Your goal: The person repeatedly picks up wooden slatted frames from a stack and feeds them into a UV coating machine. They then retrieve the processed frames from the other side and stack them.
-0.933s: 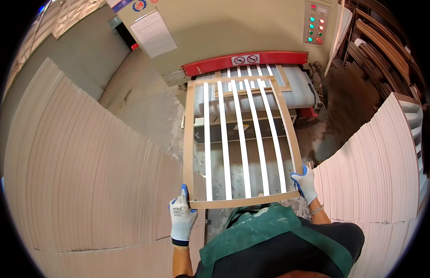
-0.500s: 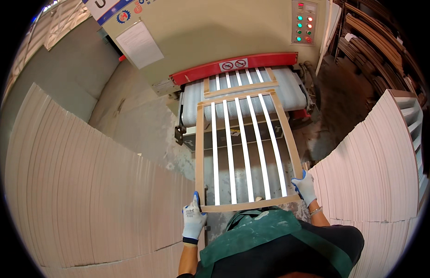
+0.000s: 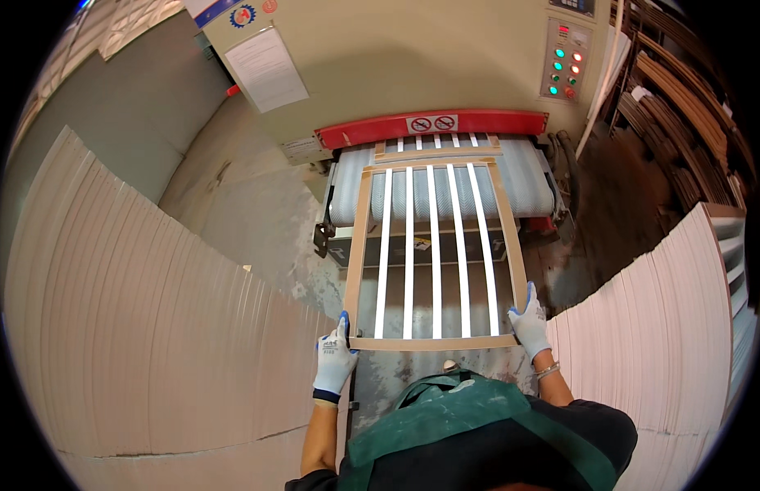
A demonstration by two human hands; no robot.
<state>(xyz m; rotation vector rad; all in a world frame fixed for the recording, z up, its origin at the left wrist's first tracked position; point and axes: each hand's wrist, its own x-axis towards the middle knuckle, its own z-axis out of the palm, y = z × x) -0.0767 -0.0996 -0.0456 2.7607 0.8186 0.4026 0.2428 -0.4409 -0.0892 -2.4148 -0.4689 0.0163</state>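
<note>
Frame [image 3: 435,254] between left grip [image 3: 335,360] and right grip [image 3: 530,329] at near corners.

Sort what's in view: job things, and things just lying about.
Likely job things:
Brown-edged rectangular frame with white slats, held by white-gloved left hand and right hand
Grey textured conveyor belt
Beige boxy machine
Probably tall pale left stack, right stack

Likely just about:
Long brown boards, right rear
White rectangular paper sheet
</note>
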